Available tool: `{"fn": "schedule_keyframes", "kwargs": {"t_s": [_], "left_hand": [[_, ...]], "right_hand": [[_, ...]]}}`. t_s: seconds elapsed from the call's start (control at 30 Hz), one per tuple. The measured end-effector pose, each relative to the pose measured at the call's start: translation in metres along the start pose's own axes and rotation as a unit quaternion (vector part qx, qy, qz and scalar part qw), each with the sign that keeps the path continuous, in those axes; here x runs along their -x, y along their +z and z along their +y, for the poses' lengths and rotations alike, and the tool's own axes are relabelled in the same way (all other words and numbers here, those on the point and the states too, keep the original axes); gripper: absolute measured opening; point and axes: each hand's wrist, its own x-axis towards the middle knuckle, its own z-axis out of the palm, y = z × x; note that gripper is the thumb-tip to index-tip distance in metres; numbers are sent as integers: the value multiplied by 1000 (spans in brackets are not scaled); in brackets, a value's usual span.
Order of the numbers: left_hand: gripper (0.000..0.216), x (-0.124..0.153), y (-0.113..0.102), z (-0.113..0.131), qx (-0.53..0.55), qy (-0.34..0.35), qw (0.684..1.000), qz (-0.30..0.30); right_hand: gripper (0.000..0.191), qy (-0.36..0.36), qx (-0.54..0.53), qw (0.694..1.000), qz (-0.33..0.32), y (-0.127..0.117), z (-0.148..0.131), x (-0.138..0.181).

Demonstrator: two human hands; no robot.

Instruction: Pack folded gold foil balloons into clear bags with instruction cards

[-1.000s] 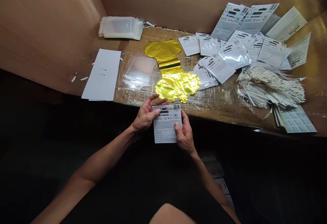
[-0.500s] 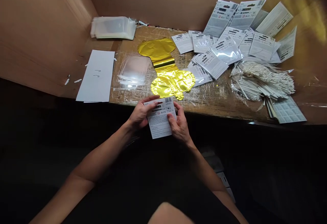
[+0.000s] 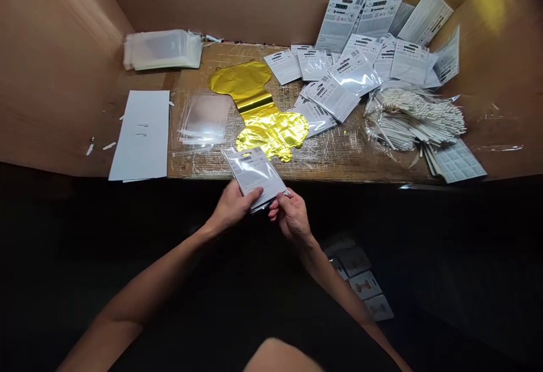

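Note:
A printed cardboard packet [image 3: 258, 175] in a shiny clear plastic sleeve is tilted in front of me at the table's front edge. My left hand [image 3: 235, 205] is closed on its lower left side, thumb on top and fingers hidden underneath. With thumb and fingers, my right hand [image 3: 292, 213] pinches the packet's lower right corner. Just beyond the packet lies a flat gold foil balloon [image 3: 250, 100], whose near end it partly covers. Left of the balloon sit several flat clear plastic sleeves [image 3: 206, 115].
Many packed cards [image 3: 356, 75] are heaped at the back right. A bag of white sticks [image 3: 416, 117] lies before them, beside a sheet of pale squares [image 3: 459, 161]. White paper [image 3: 139, 134] and a stack of clear sleeves [image 3: 163, 50] are left. More packets [image 3: 365, 286] lie low down at right.
The packet has turned and now shows a glossy sleeve around it. My left hand has moved down its side, and my right hand to its lower corner. The view has shifted right.

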Motion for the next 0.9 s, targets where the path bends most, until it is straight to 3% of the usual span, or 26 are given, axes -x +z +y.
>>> {"fn": "schedule_keyframes", "kwargs": {"t_s": [0.03,0.1,0.13,0.2,0.27,0.33,0.5,0.63,0.77,0.83,0.9], "left_hand": [[62,-3,-9,1,-102,60,991,62],[61,-14,-23,3,-270,198,933,135],[55,-21,-29,4,-327,267,899,117],[39,-36,-34,4,-399,372,838,9],[34,-50,-34,2,-433,421,791,-100],[38,-63,-33,-1,-446,436,767,-148],[51,-72,-33,-5,-462,451,747,-161],[40,-73,-29,-11,-470,470,737,-125],[24,-93,-22,-9,-455,470,750,-98],[17,-114,-22,1,-440,459,762,-124],[14,-138,-26,13,-414,443,777,-169]], "right_hand": [[59,3,6,1000,2,-3,0,-2],[58,-5,22,1000,7,-7,2,-7],[57,-14,29,999,9,-8,4,-10],[54,-35,41,998,11,-9,8,-15],[53,-52,48,997,17,-10,13,-19],[54,-55,54,997,19,-11,20,-21],[57,-22,108,994,-28,-13,37,-23],[55,-53,179,982,-14,-11,39,-24],[51,-67,231,971,9,-6,19,-26],[47,-85,279,956,16,-3,3,-28],[41,-167,360,918,27,1,-15,-34]]}}
